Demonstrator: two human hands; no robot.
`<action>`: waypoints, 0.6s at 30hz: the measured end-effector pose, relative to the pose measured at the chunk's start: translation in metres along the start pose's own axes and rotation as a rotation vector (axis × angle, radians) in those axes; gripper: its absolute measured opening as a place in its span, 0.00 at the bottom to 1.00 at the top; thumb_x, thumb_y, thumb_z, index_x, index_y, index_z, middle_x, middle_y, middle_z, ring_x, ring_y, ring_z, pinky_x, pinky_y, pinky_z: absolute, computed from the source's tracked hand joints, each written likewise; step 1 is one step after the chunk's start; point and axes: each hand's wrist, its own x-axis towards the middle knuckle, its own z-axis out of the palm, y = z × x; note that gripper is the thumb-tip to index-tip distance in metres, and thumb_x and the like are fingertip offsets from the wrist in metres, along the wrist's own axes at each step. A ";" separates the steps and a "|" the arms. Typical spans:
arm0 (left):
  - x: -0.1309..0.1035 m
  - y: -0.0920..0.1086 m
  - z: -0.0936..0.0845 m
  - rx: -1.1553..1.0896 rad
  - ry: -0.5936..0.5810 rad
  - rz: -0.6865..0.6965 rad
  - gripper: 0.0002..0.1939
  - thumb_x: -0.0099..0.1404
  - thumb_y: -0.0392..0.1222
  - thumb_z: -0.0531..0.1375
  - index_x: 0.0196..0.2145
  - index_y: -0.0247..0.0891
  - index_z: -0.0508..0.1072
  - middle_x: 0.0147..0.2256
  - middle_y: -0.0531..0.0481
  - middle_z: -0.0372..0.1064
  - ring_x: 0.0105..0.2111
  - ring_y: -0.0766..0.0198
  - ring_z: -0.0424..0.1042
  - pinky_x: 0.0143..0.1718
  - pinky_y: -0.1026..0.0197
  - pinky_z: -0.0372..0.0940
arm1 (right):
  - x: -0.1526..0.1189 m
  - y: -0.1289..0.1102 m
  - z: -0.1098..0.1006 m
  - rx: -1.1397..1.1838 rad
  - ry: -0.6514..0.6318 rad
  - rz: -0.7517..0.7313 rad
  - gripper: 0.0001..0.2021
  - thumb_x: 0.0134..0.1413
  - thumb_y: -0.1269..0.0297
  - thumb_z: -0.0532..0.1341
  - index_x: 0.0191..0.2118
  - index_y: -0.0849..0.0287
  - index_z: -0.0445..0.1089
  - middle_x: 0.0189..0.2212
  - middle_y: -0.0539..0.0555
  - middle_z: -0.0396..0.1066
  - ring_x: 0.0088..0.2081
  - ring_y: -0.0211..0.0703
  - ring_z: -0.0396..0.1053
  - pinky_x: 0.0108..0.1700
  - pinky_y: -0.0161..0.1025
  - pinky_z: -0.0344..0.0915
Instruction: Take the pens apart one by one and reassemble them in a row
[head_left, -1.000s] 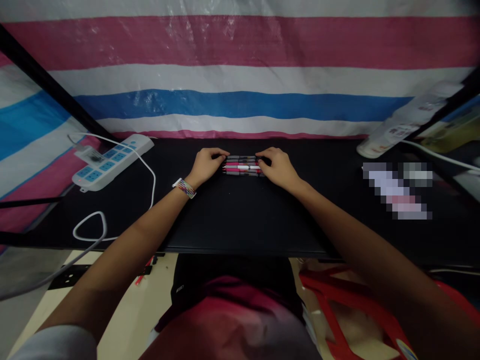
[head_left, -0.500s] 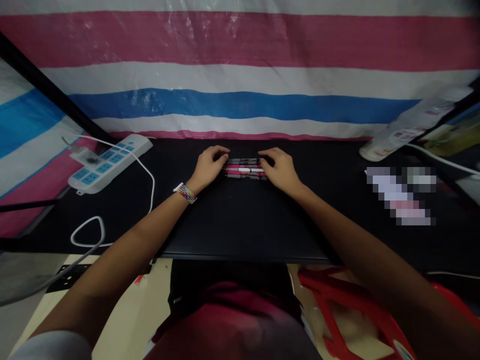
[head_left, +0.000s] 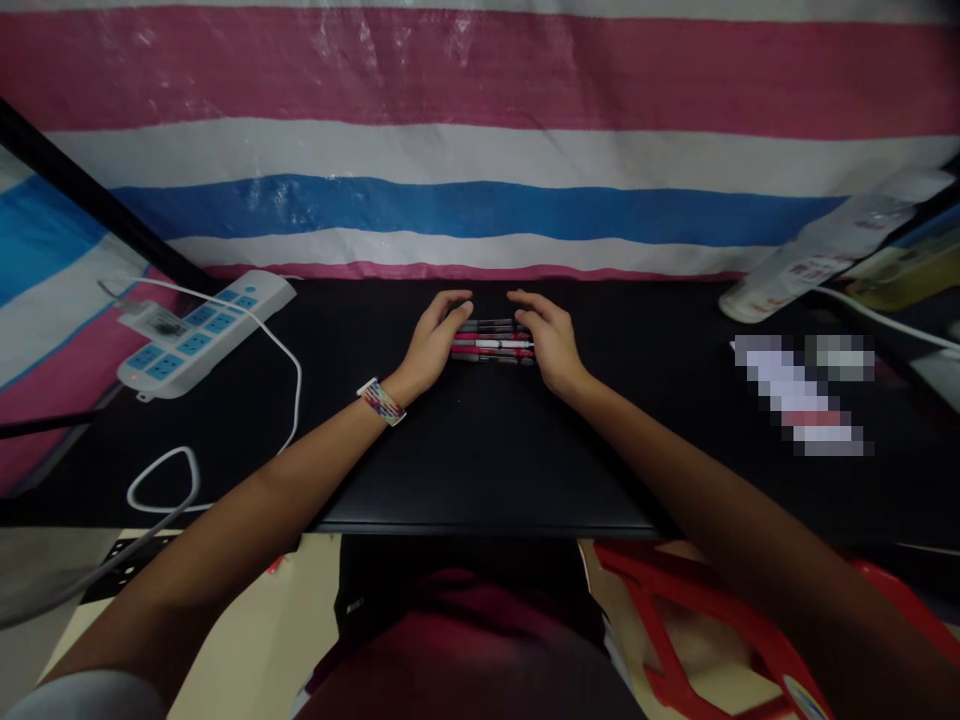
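Observation:
Several pens, some pink, some dark and one white, lie side by side across the black table, pointing left and right. At their left ends is my left hand, its thumb and fingers curved apart around the ends. My right hand is cupped the same way at the right ends, thumb and index finger apart. Both hands rest on the table with the pens between them. Whether the hidden lower fingers press on the pen ends cannot be made out.
On the left are a white power strip and a looping white cable. A clear bottle and a blurred item are on the right. Behind the black table hangs a striped sheet. A red stool stands below.
My left hand has moved slightly right, closer around the left ends of the pens. My right hand has shifted a little left. The camera view has tilted slightly.

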 end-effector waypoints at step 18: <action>-0.002 0.005 0.000 -0.040 0.020 -0.020 0.10 0.77 0.47 0.61 0.48 0.44 0.80 0.53 0.47 0.82 0.61 0.52 0.76 0.68 0.49 0.67 | -0.008 -0.008 -0.007 -0.172 -0.026 -0.132 0.15 0.63 0.64 0.63 0.53 0.50 0.81 0.61 0.58 0.81 0.65 0.60 0.77 0.73 0.63 0.67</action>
